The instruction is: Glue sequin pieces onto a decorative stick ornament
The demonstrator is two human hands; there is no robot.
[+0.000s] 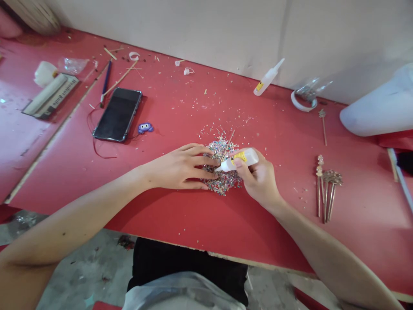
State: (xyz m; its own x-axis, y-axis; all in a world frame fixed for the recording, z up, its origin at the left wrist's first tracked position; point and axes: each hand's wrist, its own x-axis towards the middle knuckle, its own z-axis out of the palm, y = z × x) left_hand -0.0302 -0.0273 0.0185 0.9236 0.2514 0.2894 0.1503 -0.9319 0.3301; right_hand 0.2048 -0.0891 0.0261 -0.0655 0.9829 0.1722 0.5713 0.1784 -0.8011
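1. Pale grey garment point(183, 295) and black clothing point(190, 267) of the seated person, at the near edge.
2. Small bottle point(241, 159): whitish, translucent, with a yellow label and tapering nozzle; held aslant over the middle of the table, nozzle directed left and downward.
3. Right hand point(261, 176): closed around the bottle.
4. Left hand point(176, 165): palm down, fingers spread apart, tips on the left side of the pile.
5. Pile point(222, 185): fine, glittering, multicoloured chips; a thin stick point(228, 145) slants up from it.
6. Red table point(180, 112): strewn with pale fragments; black phone point(118, 115) to the left, ornamented sticks point(331, 178) to the right.
7. Room: plain pale wall point(209, 30) along the far side; grey, littered floor point(80, 267) below the near edge.
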